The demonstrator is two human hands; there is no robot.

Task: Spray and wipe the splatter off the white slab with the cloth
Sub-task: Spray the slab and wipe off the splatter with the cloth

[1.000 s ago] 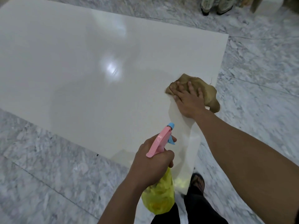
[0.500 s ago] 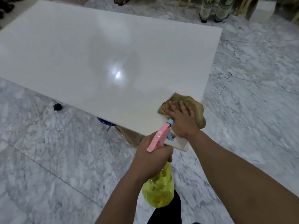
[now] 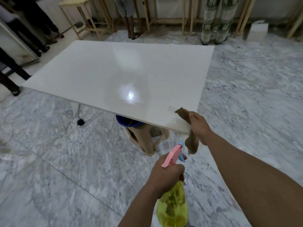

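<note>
At lower right of the frame the right hand grips the brown cloth at the white slab's near corner, the left hand clutches the spray bottle, and tugging there could tip the slab.

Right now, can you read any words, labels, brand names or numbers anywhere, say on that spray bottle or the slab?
None can be read.
Spray bottle, gripped by the left hand: no label visible on the yellow body or pink head.
White slab: plain, only light glare.
Cloth, held by the right hand: no print.
White box by the far wall: nothing legible.
</note>
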